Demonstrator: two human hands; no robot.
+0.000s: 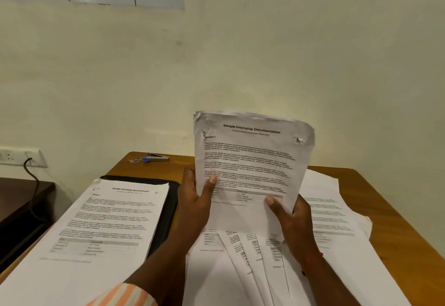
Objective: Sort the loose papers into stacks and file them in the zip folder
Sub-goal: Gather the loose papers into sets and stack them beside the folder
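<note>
Mid-frame, your left hand (195,199) and right hand (291,221) hold a sheaf of papers (250,161) upright above the bench (385,204). Beneath it loose sheets (240,257) lie fanned, and more sheets (332,211) are spread to the right. At lower left a stack (108,221) rests on the zip folder (172,209), and a stapler (156,158) sits behind it.

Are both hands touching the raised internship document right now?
Touching. In the head view the left hand pinches the internship document at its lower left, thumb on its face; the right hand does likewise at lower right.
</note>
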